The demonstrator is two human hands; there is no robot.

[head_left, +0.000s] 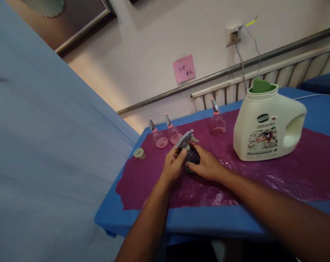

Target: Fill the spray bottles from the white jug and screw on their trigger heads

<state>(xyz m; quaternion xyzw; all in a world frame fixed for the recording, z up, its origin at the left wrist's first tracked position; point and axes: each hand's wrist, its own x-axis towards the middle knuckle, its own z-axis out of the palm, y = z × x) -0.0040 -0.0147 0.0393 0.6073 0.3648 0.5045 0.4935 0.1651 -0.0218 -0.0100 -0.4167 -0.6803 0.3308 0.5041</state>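
Between my two hands is a dark, see-through spray bottle [192, 156] with a grey trigger head and a pale green collar. The fingers of my left hand [173, 163] close round its neck and left side, thumb near the collar. On the other side, my right hand [207, 162] wraps the bottle's body. Just behind them stand two clear spray bottles with pink collars, one at the left [161, 140] and one closer to my hands [174, 134]. A third pink-collared spray bottle [217, 125] stands farther right. Each of these has some liquid at its bottom.
A large cream jug [263, 127] with a green piece in its mouth stands at the right. A small pale cap [139, 153] lies at the left on the purple plastic sheet [148, 182]. Blue cloth [208, 220] covers the table; a light blue curtain [58, 145] hangs left.
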